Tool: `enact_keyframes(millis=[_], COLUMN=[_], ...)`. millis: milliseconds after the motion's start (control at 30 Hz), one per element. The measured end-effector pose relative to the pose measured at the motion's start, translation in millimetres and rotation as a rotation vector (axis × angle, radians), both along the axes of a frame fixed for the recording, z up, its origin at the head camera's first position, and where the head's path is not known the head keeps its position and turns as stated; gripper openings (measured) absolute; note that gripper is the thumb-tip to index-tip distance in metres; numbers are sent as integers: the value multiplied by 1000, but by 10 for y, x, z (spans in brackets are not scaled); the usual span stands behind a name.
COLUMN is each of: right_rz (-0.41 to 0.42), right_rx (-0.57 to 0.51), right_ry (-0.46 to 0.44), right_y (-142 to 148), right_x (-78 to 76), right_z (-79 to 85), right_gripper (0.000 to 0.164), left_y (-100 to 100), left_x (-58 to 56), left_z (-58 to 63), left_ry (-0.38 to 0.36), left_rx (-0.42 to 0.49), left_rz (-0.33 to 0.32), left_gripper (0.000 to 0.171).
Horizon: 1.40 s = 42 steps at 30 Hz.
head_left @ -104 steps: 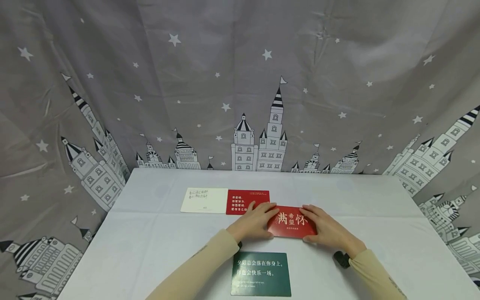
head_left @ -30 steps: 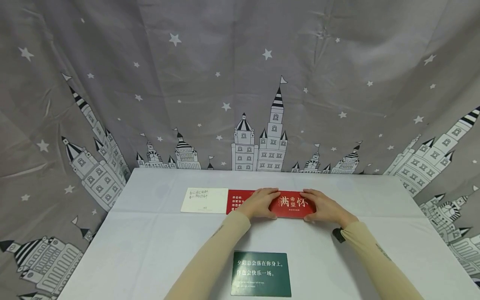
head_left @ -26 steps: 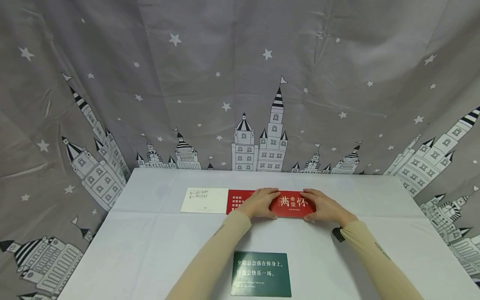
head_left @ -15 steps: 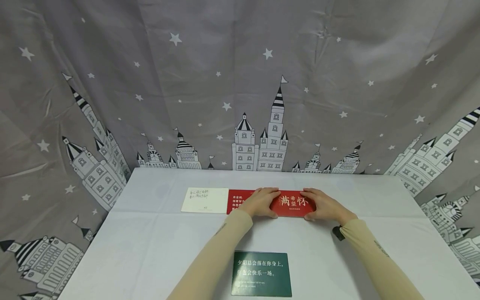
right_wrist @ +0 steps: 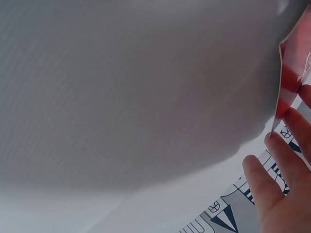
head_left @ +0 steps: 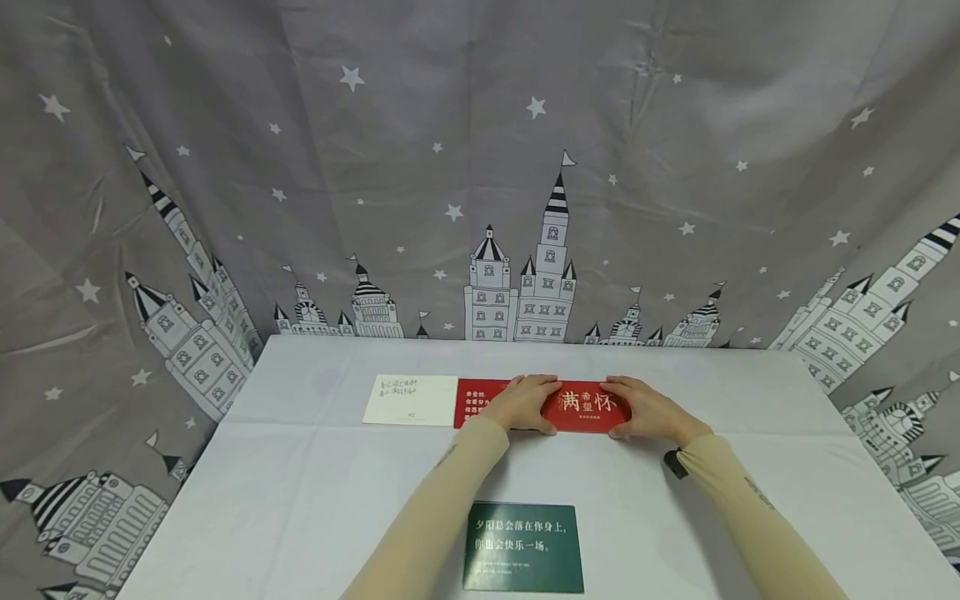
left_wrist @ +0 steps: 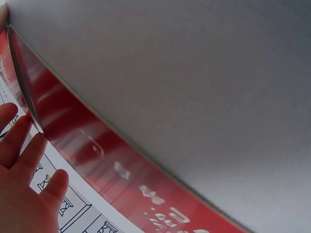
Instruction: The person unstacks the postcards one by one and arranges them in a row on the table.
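Note:
A red postcard (head_left: 588, 407) with large white characters lies at the end of a row on the white table. My left hand (head_left: 522, 404) holds its left side, fingertips at the far corner and thumb at the near one. The right hand (head_left: 651, 409) grips the right side the same way. Left of it, another red postcard (head_left: 474, 398) with white lines of text is partly hidden under my left hand. Both wrist views show fingertips at the corners of the held postcard (right_wrist: 292, 63); in the left one the second red postcard (left_wrist: 116, 160) runs alongside.
A cream postcard (head_left: 410, 401) with handwriting forms the left end of the row. Nearer to me lies a dark green postcard (head_left: 522, 547) with white text, close to my left sleeve. A grey curtain (head_left: 420, 167) printed with castles and stars hangs behind the table's far edge.
Since the oldest frame, both hands have moved the red postcard away from me, level with the other red and cream postcards. Over the last second it has barely shifted; the green postcard stays put.

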State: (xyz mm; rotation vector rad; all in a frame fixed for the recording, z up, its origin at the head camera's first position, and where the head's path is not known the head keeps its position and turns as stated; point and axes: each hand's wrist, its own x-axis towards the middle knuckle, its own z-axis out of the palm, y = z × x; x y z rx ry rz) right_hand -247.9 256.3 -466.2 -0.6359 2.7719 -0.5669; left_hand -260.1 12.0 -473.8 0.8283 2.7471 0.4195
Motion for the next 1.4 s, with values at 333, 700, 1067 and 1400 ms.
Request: enact_keyframes(millis=[333, 700, 1067, 1400], right_rz=[14, 0, 36, 40], right_rx=[-10, -6, -24, -21], right_ry=[-12, -21, 16, 61], right_y=[9, 4, 5, -28], right_x=[-24, -13, 18, 141], right_z=[-14, 7, -2, 9], right_gripper=[78, 79, 75, 75], left_y=[16, 5, -31, -100], left_x=[-8, 2, 20, 62], left_z=[19, 11, 7, 42], left_ry=[-11, -17, -2, 9], left_rx=[-15, -4, 15, 36], left_rz=[-13, 6, 0, -36], left_gripper=[78, 79, 79, 81])
